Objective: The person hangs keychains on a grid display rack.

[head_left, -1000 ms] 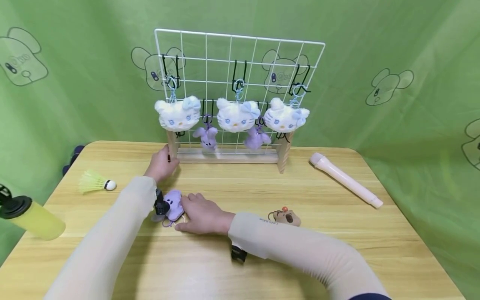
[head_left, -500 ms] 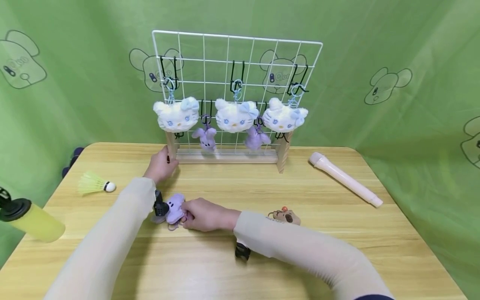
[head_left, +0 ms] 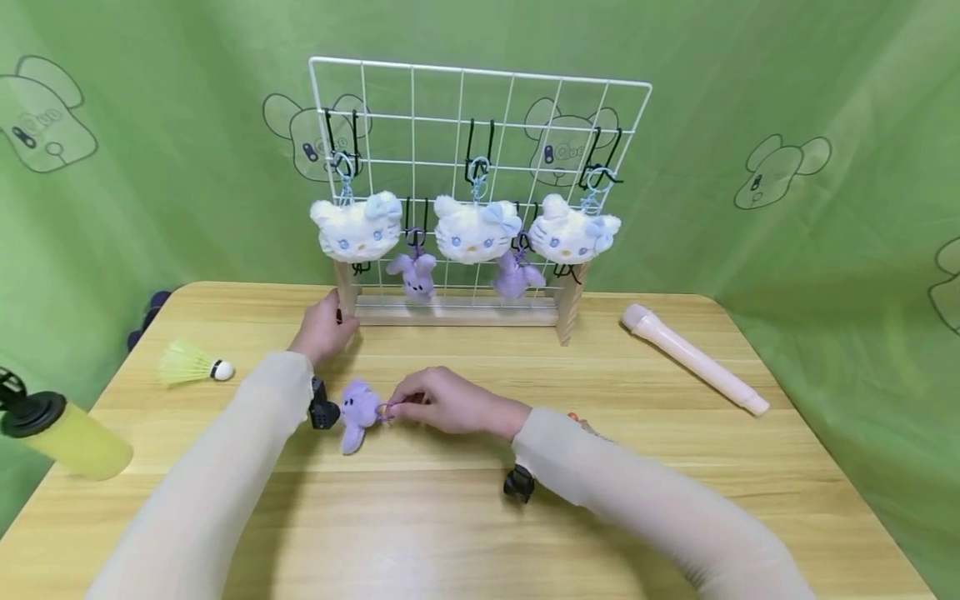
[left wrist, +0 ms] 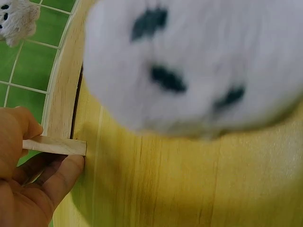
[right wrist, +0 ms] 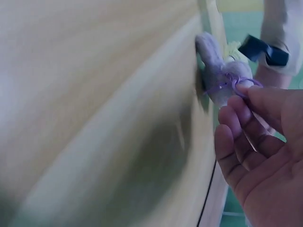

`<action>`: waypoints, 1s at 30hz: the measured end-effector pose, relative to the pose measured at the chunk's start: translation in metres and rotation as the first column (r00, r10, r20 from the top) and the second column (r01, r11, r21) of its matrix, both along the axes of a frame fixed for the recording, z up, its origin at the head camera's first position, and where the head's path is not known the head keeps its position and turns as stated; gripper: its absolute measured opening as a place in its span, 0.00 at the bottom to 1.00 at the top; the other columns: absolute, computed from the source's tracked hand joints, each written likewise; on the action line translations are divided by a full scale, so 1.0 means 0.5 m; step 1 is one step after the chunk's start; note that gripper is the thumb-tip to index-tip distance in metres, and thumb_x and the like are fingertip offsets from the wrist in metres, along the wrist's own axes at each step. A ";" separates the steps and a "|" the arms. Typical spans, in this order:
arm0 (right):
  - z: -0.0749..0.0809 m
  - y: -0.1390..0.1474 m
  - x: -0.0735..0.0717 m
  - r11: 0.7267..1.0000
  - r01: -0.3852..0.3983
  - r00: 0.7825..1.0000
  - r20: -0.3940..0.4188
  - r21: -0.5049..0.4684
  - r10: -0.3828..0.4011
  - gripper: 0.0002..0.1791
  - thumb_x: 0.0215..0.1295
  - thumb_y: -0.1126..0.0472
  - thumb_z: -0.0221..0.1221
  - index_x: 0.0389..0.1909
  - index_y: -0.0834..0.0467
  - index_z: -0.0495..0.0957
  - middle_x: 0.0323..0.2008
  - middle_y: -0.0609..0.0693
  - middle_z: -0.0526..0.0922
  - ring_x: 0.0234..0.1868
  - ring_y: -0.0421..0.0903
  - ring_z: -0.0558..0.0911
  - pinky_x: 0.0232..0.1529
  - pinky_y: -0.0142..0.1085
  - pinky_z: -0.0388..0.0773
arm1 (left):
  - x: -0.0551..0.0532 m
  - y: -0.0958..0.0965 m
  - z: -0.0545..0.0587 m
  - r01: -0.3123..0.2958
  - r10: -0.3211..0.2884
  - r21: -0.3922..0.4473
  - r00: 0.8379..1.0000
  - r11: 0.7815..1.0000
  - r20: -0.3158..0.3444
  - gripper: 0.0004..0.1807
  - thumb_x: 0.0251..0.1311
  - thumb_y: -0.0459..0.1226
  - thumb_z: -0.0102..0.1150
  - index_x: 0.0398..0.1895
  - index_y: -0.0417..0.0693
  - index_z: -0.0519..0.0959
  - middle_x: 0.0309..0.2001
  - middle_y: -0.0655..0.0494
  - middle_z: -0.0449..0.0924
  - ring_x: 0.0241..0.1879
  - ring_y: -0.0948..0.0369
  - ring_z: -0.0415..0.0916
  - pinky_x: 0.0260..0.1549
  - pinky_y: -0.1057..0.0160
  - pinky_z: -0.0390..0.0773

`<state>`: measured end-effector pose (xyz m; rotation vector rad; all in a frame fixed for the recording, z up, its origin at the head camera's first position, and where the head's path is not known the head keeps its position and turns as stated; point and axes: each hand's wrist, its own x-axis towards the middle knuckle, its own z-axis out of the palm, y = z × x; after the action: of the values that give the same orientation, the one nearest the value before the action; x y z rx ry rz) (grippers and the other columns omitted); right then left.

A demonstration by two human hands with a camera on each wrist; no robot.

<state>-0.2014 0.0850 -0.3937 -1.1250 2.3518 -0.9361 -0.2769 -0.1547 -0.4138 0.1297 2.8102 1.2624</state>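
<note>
My right hand (head_left: 453, 400) pinches the purple ring (right wrist: 246, 85) of a purple plush keychain (head_left: 360, 408) between thumb and fingertips. The plush hangs toward the left, close beside my left wrist; its dark-eyed face (left wrist: 199, 61) fills the upper left wrist view. With fingers and thumb my left hand (head_left: 324, 329) grips the left wooden foot (left wrist: 59, 144) of a white wire grid rack (head_left: 480, 75). White cat-face plush keychains (head_left: 476, 232) hang from the rack's upper black hooks. Two purple plush keychains (head_left: 417, 277) hang on hooks below them.
A yellow shuttlecock (head_left: 195, 365) and a yellow bottle (head_left: 78, 437) stand or lie at the left. At the right lies a pink microphone-shaped stick (head_left: 693, 358). Behind my right forearm, a brown keychain (head_left: 588, 427) is mostly hidden.
My right hand has gone from the plush's body to its ring and drawn back right and slightly up the view, turning the plush. My left hand stays on the rack's foot.
</note>
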 end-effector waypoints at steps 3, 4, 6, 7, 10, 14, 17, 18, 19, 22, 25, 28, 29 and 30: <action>0.008 0.017 -0.006 0.999 0.025 1.000 0.002 -0.034 -0.025 0.11 0.77 0.61 0.59 0.49 0.57 0.89 0.46 0.52 0.90 0.41 0.39 0.82 0.44 0.28 0.81 | 0.001 0.000 0.001 0.001 -0.001 0.003 1.000 1.000 -0.005 0.31 0.73 0.32 0.50 0.76 0.27 0.58 0.62 0.22 0.75 0.52 0.37 0.81 0.49 0.48 0.88; 0.010 0.022 -0.007 0.998 0.034 0.999 0.006 -0.049 -0.034 0.11 0.77 0.61 0.58 0.50 0.57 0.88 0.47 0.52 0.90 0.43 0.41 0.83 0.46 0.29 0.82 | 0.001 0.000 0.001 0.000 0.000 0.004 1.000 1.000 -0.006 0.31 0.73 0.32 0.50 0.76 0.27 0.59 0.61 0.22 0.75 0.53 0.37 0.81 0.50 0.47 0.87; 0.013 0.031 -0.009 0.995 0.052 0.999 0.016 -0.082 -0.051 0.12 0.78 0.61 0.58 0.51 0.57 0.88 0.50 0.52 0.90 0.48 0.43 0.86 0.50 0.31 0.84 | 0.001 0.000 0.001 0.001 -0.001 0.007 1.000 1.000 -0.006 0.31 0.73 0.32 0.50 0.76 0.28 0.59 0.61 0.22 0.75 0.53 0.37 0.80 0.51 0.46 0.87; 0.015 0.035 -0.010 0.993 0.061 0.998 0.023 -0.102 -0.059 0.12 0.78 0.61 0.57 0.52 0.57 0.87 0.51 0.52 0.90 0.50 0.44 0.87 0.53 0.32 0.85 | 0.000 0.000 0.000 0.002 -0.002 0.007 1.000 1.000 -0.006 0.31 0.73 0.32 0.50 0.76 0.28 0.59 0.61 0.22 0.75 0.53 0.37 0.80 0.51 0.46 0.87; 0.016 0.046 -0.011 0.984 0.094 0.995 0.053 -0.152 -0.087 0.13 0.80 0.61 0.55 0.53 0.57 0.86 0.52 0.51 0.91 0.55 0.44 0.87 0.60 0.33 0.84 | -0.003 -0.001 -0.002 0.006 -0.006 0.005 1.000 1.000 -0.007 0.32 0.73 0.32 0.50 0.76 0.28 0.59 0.61 0.22 0.75 0.51 0.38 0.81 0.49 0.48 0.88; 0.014 0.057 -0.013 0.969 0.130 0.989 0.092 -0.210 -0.113 0.13 0.81 0.62 0.52 0.53 0.58 0.85 0.52 0.53 0.91 0.55 0.44 0.88 0.62 0.32 0.83 | -0.005 -0.003 -0.005 0.009 -0.009 0.000 1.000 1.000 -0.009 0.32 0.73 0.32 0.50 0.76 0.27 0.59 0.61 0.22 0.75 0.50 0.40 0.81 0.47 0.49 0.88; 0.016 0.063 -0.013 0.960 0.148 0.987 0.099 -0.237 -0.128 0.13 0.82 0.62 0.52 0.52 0.59 0.85 0.51 0.54 0.91 0.54 0.44 0.88 0.61 0.31 0.84 | -0.006 -0.003 -0.005 0.009 -0.009 -0.005 1.000 1.000 -0.009 0.32 0.73 0.33 0.49 0.76 0.27 0.59 0.61 0.22 0.76 0.51 0.39 0.81 0.49 0.48 0.87; 0.018 0.064 -0.013 0.958 0.156 0.986 0.094 -0.241 -0.137 0.13 0.81 0.61 0.52 0.52 0.59 0.85 0.50 0.53 0.91 0.53 0.43 0.88 0.60 0.31 0.84 | -0.006 -0.003 -0.005 0.010 -0.010 -0.007 1.000 1.000 -0.008 0.32 0.73 0.33 0.49 0.76 0.27 0.59 0.61 0.22 0.75 0.51 0.39 0.81 0.50 0.48 0.87; 0.020 0.066 -0.012 0.955 0.163 0.986 0.087 -0.247 -0.145 0.13 0.81 0.61 0.53 0.52 0.59 0.85 0.50 0.53 0.91 0.52 0.43 0.89 0.60 0.32 0.85 | -0.006 -0.003 -0.004 0.010 -0.010 -0.004 1.000 1.000 -0.003 0.32 0.73 0.33 0.49 0.76 0.27 0.58 0.62 0.22 0.75 0.51 0.39 0.81 0.50 0.47 0.87; 0.032 0.068 -0.011 0.950 0.180 0.984 0.045 -0.257 -0.174 0.13 0.81 0.60 0.54 0.51 0.58 0.86 0.47 0.52 0.92 0.49 0.41 0.89 0.60 0.34 0.85 | -0.006 -0.002 -0.004 0.010 -0.010 0.005 1.000 1.000 0.007 0.32 0.74 0.33 0.49 0.77 0.28 0.57 0.63 0.22 0.75 0.51 0.40 0.81 0.50 0.48 0.87; 0.046 0.071 -0.012 0.945 0.188 0.981 0.000 -0.267 -0.195 0.12 0.80 0.60 0.55 0.50 0.58 0.86 0.44 0.51 0.92 0.46 0.40 0.89 0.60 0.39 0.86 | -0.006 -0.001 -0.004 0.009 -0.009 0.013 1.000 1.000 0.013 0.32 0.74 0.33 0.49 0.78 0.30 0.57 0.63 0.23 0.74 0.51 0.40 0.81 0.49 0.49 0.87; 0.062 0.074 -0.014 0.941 0.194 0.977 -0.030 -0.276 -0.210 0.11 0.80 0.60 0.55 0.49 0.57 0.86 0.43 0.50 0.92 0.44 0.40 0.89 0.57 0.42 0.87 | -0.006 -0.002 -0.004 0.009 -0.009 0.013 1.000 1.000 0.010 0.32 0.74 0.33 0.49 0.78 0.30 0.57 0.63 0.23 0.75 0.51 0.41 0.81 0.49 0.50 0.86; 0.067 0.075 -0.014 0.940 0.196 0.976 -0.038 -0.281 -0.214 0.11 0.79 0.61 0.55 0.48 0.57 0.86 0.42 0.50 0.92 0.44 0.40 0.89 0.57 0.42 0.87 | -0.006 -0.002 -0.004 0.010 -0.010 0.013 1.000 1.000 0.011 0.32 0.74 0.33 0.49 0.78 0.30 0.57 0.63 0.23 0.75 0.51 0.41 0.81 0.48 0.51 0.86; 0.071 0.076 -0.014 0.938 0.197 0.975 -0.042 -0.285 -0.218 0.11 0.79 0.61 0.55 0.48 0.58 0.86 0.42 0.50 0.92 0.44 0.40 0.89 0.57 0.42 0.87 | -0.005 -0.002 -0.005 0.010 -0.010 0.012 1.000 1.000 0.012 0.32 0.74 0.33 0.49 0.78 0.30 0.57 0.63 0.23 0.75 0.51 0.41 0.81 0.48 0.51 0.86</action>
<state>-0.2086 0.1230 -0.3581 -1.0376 2.4912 -1.3604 -0.2797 -0.1558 -0.4161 0.1363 2.7883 1.2739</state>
